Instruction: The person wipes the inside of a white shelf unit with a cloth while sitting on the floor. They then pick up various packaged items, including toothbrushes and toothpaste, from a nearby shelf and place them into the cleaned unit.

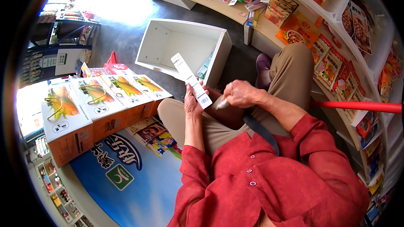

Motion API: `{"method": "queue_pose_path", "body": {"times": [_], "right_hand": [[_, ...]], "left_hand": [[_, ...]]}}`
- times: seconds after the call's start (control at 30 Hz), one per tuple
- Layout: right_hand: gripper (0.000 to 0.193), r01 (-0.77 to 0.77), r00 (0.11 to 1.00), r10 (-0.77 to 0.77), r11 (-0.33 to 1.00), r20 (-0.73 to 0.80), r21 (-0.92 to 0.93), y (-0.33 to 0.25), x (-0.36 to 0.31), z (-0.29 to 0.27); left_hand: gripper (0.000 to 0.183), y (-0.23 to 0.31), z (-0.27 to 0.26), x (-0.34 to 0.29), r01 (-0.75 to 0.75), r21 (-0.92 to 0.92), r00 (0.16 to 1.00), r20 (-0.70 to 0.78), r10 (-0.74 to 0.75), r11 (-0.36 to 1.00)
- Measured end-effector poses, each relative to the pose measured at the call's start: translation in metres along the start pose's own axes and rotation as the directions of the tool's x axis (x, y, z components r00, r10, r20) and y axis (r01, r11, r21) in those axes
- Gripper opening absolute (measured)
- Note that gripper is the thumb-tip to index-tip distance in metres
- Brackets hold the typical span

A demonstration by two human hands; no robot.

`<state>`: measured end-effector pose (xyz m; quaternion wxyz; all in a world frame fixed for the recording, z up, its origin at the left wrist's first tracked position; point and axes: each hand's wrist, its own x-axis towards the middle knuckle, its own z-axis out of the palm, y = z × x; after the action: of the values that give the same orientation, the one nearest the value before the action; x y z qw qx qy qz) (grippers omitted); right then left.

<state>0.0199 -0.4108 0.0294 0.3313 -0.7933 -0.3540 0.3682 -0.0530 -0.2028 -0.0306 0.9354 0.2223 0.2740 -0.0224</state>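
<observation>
Container, large: open white rectangular box with smooth panel walls (185, 44), on the dark floor, far side, centre; a few flat pale-green packets (205, 66) inside, toward its right end.

Cartons, four: white-topped, orange-sided cardboard boxes with corn pictures and rope-like handles (110, 122), in a row at left.

Hands, two: left hand (194, 104) closed around the lower part of the package below, thumb along one side, fingers at the other; right hand (240, 93) bunched, apart from the package, pinching the whitish wad.

Package, one: long, narrow, flat white pack with a printed barcode panel (189, 79), in the left hand above the lap, tilted, upper end toward the far left, barcode end near. Judged light and fairly stiff, probably card; smooth, so apt to slide in a loose grip; likely to dent if squeezed hard. Best hold: both long edges, just below the middle, faces left free.

Wad, one: soft-looking, whitish (220, 102), below the right fingers; material cannot be told.
</observation>
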Motion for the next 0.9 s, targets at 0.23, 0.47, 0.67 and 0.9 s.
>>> {"method": "queue_pose_path", "body": {"times": [0.23,0.47,0.67,0.9], "right_hand": [[0.032,0.069,0.856,0.220,0.848,-0.468,0.526,0.008,0.020,-0.039],[0.031,0.262,0.723,0.267,0.749,-0.638,0.609,0.009,0.030,-0.040],[0.030,0.353,0.739,0.342,0.537,-0.581,0.766,0.034,0.040,-0.041],[0.028,0.331,0.788,0.171,0.693,-0.592,0.641,0.021,0.036,-0.041]], "left_hand": [[0.036,-0.019,0.021,-0.007,0.167,0.145,0.985,0.019,-0.172,0.975],[0.038,-0.036,0.034,-0.013,0.055,0.364,0.991,-0.132,-0.007,0.930],[0.042,-0.037,0.034,-0.020,0.179,0.137,0.978,0.086,-0.191,0.974],[0.039,-0.042,0.024,-0.019,0.396,-0.190,0.811,0.531,-0.245,0.898]]}}
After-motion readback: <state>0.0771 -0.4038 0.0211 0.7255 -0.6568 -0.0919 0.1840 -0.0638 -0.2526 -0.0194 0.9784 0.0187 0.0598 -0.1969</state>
